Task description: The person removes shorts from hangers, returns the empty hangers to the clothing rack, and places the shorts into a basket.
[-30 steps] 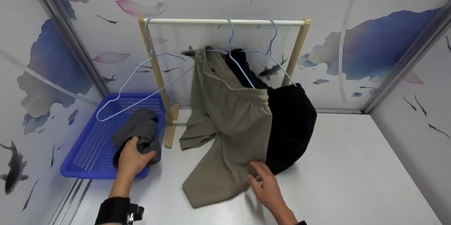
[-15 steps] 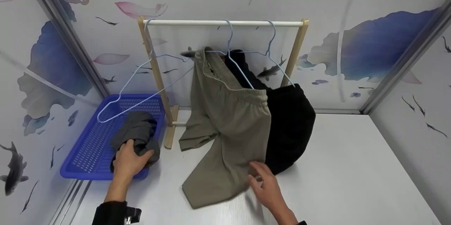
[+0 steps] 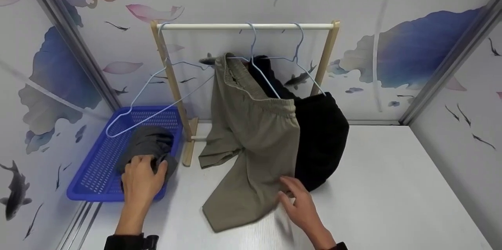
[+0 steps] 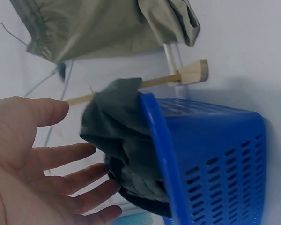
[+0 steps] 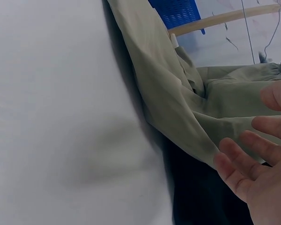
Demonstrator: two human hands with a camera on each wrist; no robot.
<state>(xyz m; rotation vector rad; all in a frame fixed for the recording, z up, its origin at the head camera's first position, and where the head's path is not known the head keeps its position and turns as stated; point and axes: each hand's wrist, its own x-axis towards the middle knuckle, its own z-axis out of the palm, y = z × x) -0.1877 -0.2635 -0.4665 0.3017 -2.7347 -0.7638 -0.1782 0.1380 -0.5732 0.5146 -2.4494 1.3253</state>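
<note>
Grey garment (image 3: 147,144) lies bunched in the blue basket (image 3: 98,171), spilling over its near rim right under the left hand (image 3: 142,182); that hand rests on the cloth with fingers spread and nearly straight, gripping nothing. Just ahead of the right hand (image 3: 301,203), whose fingers are loosely extended and hold nothing, hang the khaki trousers (image 3: 251,140), with the black garment (image 3: 323,136) just beyond its fingertips.
</note>
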